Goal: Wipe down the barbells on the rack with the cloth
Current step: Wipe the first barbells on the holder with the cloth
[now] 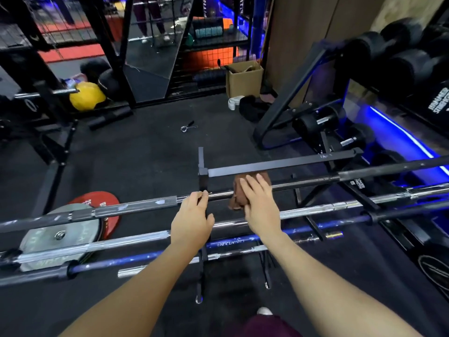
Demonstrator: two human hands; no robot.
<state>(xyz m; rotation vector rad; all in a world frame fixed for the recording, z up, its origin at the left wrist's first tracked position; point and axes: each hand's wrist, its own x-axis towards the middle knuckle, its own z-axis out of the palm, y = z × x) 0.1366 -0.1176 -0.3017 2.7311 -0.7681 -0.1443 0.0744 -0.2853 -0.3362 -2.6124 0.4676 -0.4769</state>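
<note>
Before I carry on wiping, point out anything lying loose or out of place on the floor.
A small metal spring collar clip lies alone on the dark rubber floor beyond the rack, on no bar. A white strap and dark bundle lie dumped beside the cardboard box.

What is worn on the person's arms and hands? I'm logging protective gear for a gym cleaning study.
Nothing: the left hand and right hand are bare, without gloves, rings or a watch, and both forearms are uncovered to the frame's edge, with no sleeves showing.
</note>
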